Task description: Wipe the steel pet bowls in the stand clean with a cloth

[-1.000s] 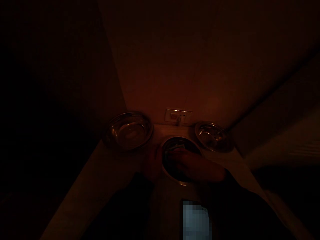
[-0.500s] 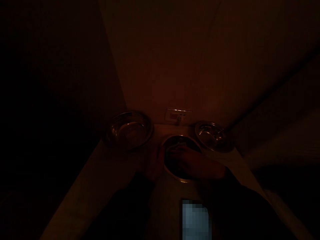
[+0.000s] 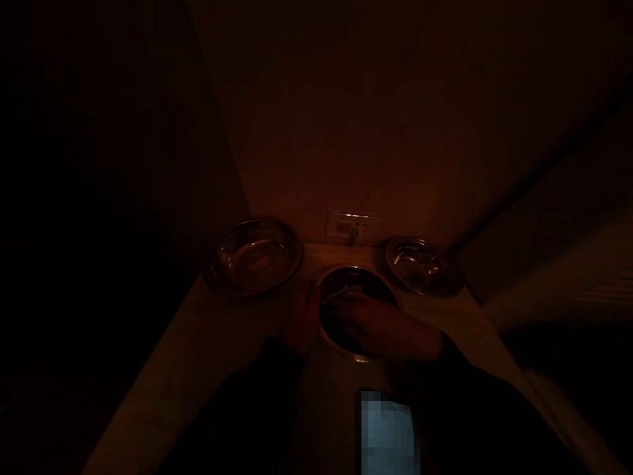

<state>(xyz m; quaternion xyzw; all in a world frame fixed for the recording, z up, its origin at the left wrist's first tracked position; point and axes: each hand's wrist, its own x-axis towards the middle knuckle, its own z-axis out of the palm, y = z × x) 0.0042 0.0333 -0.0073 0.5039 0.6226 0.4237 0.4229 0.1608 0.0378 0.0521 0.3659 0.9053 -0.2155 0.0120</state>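
The scene is very dark. A round metal bowl (image 3: 363,359) with a shiny rim stands on the table in the middle. My left hand (image 3: 302,320) is closed against the bowl's left side, apparently holding its rim. Reaching in from the right, my right hand (image 3: 366,320) is inside the bowl, its fingers pressed down on a pale cloth (image 3: 351,289). Only an edge of the cloth shows beyond the fingers. The bowl's inside is too dark to make out.
A wide metal basin (image 3: 257,257) is at the back left of the table (image 3: 148,382), and a smaller metal dish (image 3: 420,267) at the back right. Behind them the wall has a socket (image 3: 353,226) with a plug. A lit, pixelated screen (image 3: 390,435) lies at the front.
My right hand has shifted slightly left inside the bowl, along with the cloth. My left hand stays at the bowl's left side.
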